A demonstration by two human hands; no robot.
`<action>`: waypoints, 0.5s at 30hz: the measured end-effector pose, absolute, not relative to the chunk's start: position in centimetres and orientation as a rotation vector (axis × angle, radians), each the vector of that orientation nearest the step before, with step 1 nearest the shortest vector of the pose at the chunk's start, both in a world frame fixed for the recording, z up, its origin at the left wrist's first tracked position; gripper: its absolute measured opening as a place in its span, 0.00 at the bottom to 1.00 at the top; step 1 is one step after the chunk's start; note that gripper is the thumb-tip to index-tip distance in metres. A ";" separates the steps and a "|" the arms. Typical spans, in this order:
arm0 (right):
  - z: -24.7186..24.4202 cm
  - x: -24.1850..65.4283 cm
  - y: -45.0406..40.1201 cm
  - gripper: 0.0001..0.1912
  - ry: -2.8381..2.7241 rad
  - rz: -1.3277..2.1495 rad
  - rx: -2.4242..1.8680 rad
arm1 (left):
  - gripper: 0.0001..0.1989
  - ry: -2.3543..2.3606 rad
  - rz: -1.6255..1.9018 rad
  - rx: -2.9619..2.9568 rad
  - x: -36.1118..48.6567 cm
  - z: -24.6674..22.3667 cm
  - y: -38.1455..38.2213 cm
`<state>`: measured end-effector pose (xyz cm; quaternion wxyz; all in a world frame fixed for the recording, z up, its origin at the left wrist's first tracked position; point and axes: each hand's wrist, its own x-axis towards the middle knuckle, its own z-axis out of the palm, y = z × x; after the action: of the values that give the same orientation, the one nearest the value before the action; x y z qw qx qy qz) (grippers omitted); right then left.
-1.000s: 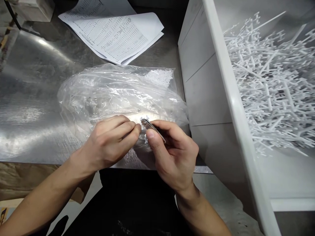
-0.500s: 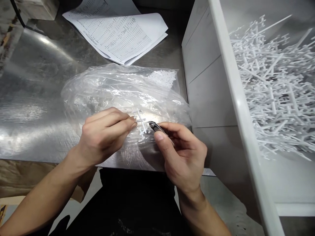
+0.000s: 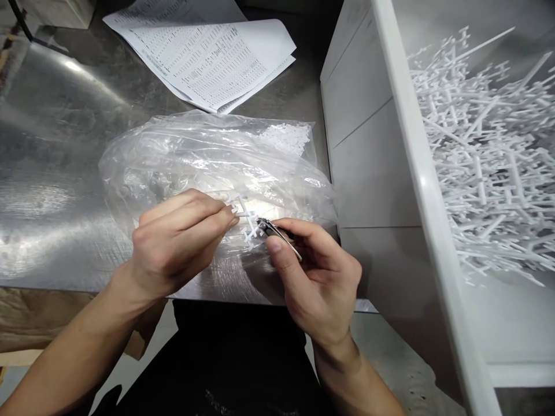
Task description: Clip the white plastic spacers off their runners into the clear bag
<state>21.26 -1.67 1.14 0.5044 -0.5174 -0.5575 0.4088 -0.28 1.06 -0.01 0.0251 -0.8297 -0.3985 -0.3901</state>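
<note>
Between the fingertips of my left hand (image 3: pixel 182 237) is a small branched white plastic sprue (image 3: pixel 245 215), its thin arms pointing toward my right hand. My right hand (image 3: pixel 318 266) grips a metal nail clipper (image 3: pixel 277 236) between thumb and fingers. The clipper's jaws are at the right side of the sprue; whether they have closed on it I cannot tell. Under both hands lies a crumpled clear plastic bag (image 3: pixel 173 144), with many tiny white pieces (image 3: pixel 288 138) showing in its far right corner.
To the right stands a white bin (image 3: pixel 416 162) with a tall wall, holding a heap of white sprues (image 3: pixel 498 167). Folded printed sheets (image 3: pixel 208 58) lie at the back of the metal table (image 3: pixel 39 173). Brown paper (image 3: pixel 39 318) shows below the front edge at left.
Both hands have shifted slightly left with the sprue and the clipper. The clipper's lever now stands further from its body, and the bag's left side has spread a little.
</note>
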 end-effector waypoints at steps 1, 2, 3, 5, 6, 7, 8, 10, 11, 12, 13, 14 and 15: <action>1.1 21.2 -1.7 0.05 -1.350 0.985 -1.247 | 0.08 -1.225 -1.202 -2.569 -0.4 -0.1 1.1; 1.1 21.2 -1.6 0.05 -1.354 0.983 -1.247 | 0.09 -1.221 -1.199 -2.573 -0.4 -0.1 1.1; 1.0 21.2 -1.6 0.05 -1.356 0.982 -1.251 | 0.09 -1.220 -1.201 -2.575 -0.4 -0.1 1.2; 0.9 21.1 -1.4 0.03 -1.343 0.994 -1.258 | 0.09 -1.231 -1.207 -2.560 -0.3 -0.2 1.3; 0.9 21.0 -1.2 0.02 -1.331 1.008 -1.263 | 0.09 -1.249 -1.198 -2.549 -0.3 -0.2 1.3; 0.8 20.9 -1.1 0.02 -1.317 1.026 -1.268 | 0.08 -1.267 -1.184 -2.535 -0.2 -0.1 1.4; 0.8 20.9 -1.0 0.02 -1.305 1.043 -1.274 | 0.08 -1.284 -1.168 -2.522 -0.1 -0.1 1.5; 0.9 20.8 -0.8 0.03 -1.282 1.060 -1.281 | 0.07 -1.310 -1.141 -2.503 0.1 0.0 1.6; 0.9 20.8 -0.7 0.03 -1.269 1.063 -1.284 | 0.07 -1.319 -1.143 -2.493 0.1 0.0 1.7; 1.0 20.7 -0.8 0.03 -1.256 1.063 -1.282 | 0.08 -1.327 -1.149 -2.484 0.1 0.0 1.7; 1.1 20.8 -0.8 0.03 -1.247 1.063 -1.276 | 0.07 -1.332 -1.160 -2.475 0.1 0.1 1.7; 1.2 20.8 -0.9 0.03 -1.245 1.065 -1.264 | 0.07 -1.334 -1.167 -2.468 0.0 0.1 1.7; 1.3 20.8 -1.1 0.03 -1.250 1.067 -1.245 | 0.06 -1.333 -1.171 -2.462 0.0 0.1 1.7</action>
<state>20.80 -1.07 1.25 0.5141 -0.5178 -0.5202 0.4438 0.01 1.67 0.11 0.0533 -0.8102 -0.4386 -0.3852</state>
